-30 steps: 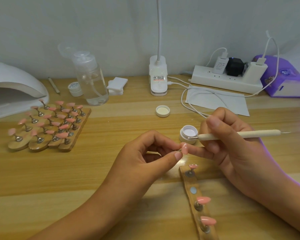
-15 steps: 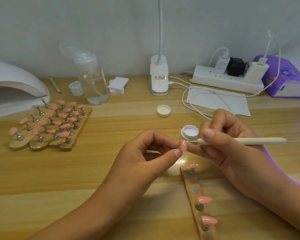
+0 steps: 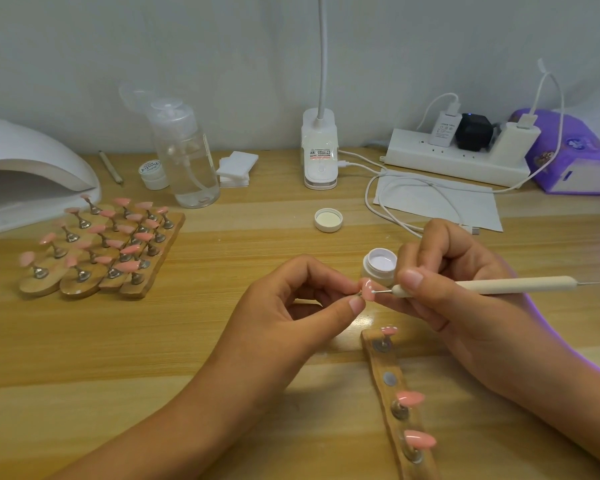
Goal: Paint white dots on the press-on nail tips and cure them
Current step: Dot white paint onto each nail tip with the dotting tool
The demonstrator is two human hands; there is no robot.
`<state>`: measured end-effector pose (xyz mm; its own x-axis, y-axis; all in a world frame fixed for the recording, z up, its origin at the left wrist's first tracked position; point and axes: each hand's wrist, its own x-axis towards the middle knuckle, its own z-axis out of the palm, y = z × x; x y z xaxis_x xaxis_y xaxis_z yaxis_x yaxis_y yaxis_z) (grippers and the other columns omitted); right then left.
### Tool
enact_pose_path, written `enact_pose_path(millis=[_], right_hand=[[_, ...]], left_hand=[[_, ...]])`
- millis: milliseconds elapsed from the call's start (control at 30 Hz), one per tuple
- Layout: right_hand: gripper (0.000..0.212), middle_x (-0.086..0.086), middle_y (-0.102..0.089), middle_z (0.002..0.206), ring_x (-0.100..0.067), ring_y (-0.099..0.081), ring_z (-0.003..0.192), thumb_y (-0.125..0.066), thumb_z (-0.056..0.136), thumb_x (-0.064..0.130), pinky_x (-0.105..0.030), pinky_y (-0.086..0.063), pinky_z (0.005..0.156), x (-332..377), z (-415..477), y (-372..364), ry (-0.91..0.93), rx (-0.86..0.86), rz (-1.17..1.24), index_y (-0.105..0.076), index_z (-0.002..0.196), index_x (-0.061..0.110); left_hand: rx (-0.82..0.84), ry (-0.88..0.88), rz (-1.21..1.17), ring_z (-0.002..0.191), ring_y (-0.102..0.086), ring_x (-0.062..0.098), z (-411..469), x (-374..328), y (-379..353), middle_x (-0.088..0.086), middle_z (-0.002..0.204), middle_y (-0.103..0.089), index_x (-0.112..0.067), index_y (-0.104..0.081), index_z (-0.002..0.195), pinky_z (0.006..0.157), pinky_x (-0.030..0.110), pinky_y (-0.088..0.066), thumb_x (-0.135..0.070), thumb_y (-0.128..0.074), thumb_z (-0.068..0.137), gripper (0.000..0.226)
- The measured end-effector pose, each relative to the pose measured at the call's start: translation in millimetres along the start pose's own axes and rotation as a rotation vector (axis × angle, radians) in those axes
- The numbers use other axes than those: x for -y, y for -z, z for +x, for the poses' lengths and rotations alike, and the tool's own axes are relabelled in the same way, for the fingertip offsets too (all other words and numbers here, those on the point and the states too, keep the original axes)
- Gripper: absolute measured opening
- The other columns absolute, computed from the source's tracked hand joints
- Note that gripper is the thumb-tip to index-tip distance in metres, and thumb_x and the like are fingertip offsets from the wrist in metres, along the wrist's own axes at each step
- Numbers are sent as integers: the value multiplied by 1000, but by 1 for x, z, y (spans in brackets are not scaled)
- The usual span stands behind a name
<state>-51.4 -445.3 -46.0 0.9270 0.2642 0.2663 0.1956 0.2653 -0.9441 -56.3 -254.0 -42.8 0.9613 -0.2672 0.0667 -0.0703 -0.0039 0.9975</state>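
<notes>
My left hand (image 3: 302, 306) pinches the small stand of a pink nail tip (image 3: 368, 289) between thumb and fingers, above the table's middle. White dots show on that tip. My right hand (image 3: 447, 289) grips a cream dotting pen (image 3: 499, 285), whose metal point touches the held tip. An open pot of white gel (image 3: 380, 265) stands just behind the tip. A wooden strip (image 3: 390, 393) below my right hand carries three more pink tips and one bare magnet. The white curing lamp (image 3: 25, 174) sits at far left.
Several wooden strips of pink tips (image 3: 97, 247) lie at left. Behind are a clear pump bottle (image 3: 184, 154), a small jar (image 3: 153, 173), white pads (image 3: 236, 168), the pot's lid (image 3: 328, 220), a desk lamp base (image 3: 321, 150), a power strip (image 3: 458, 157) with cables, a paper sheet (image 3: 465, 206) and a purple pack (image 3: 575, 154).
My right hand drew the pen's point from the gel pot down to the held nail tip. White dots now show on the tip. My left hand stayed nearly still.
</notes>
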Motion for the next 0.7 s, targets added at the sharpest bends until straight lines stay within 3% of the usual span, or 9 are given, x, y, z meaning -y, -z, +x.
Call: enact_pose_path(millis=[100, 233, 433, 567, 700], right_hand=[[20, 6, -56, 67, -2, -53, 59, -70, 79, 16, -30, -56, 77, 0, 0, 1, 12, 14, -6, -54, 69, 24], [27, 6, -55, 69, -5, -51, 62, -79, 76, 32, -33, -54, 80, 0, 0, 1, 8, 38, -18, -53, 71, 24], [20, 4, -54, 66, -4, -54, 62, -70, 79, 16, -30, -56, 78, -1, 0, 2, 6, 11, 39, -54, 68, 21], [26, 4, -56, 67, -5, -59, 65, -79, 78, 33, -38, -56, 86, 0, 1, 2, 22, 0, 67, -57, 75, 20], [29, 10, -59, 68, -8, -63, 72, -82, 70, 48, -45, -49, 98, 6, 11, 14, 114, -199, -94, -62, 83, 30]], left_hand=[[2, 0, 5, 72, -62, 7, 0, 0, 0, 10, 87, -69, -23, -71, 77, 65, 16, -49, -25, -75, 70, 8], [7, 3, 6, 73, -62, 8, 0, -1, 0, 12, 89, -70, -22, -71, 78, 66, 18, -50, -24, -74, 70, 9], [4, -2, 7, 70, -61, 5, 0, 0, 0, 6, 83, -69, -25, -71, 75, 63, 15, -49, -24, -74, 70, 6], [4, -4, 8, 72, -62, 6, 0, 1, 0, 7, 85, -69, -25, -72, 76, 65, 15, -50, -26, -74, 70, 6], [8, -6, 7, 73, -62, 5, 0, 1, 1, 7, 86, -70, -25, -71, 76, 66, 14, -50, -25, -74, 71, 5]])
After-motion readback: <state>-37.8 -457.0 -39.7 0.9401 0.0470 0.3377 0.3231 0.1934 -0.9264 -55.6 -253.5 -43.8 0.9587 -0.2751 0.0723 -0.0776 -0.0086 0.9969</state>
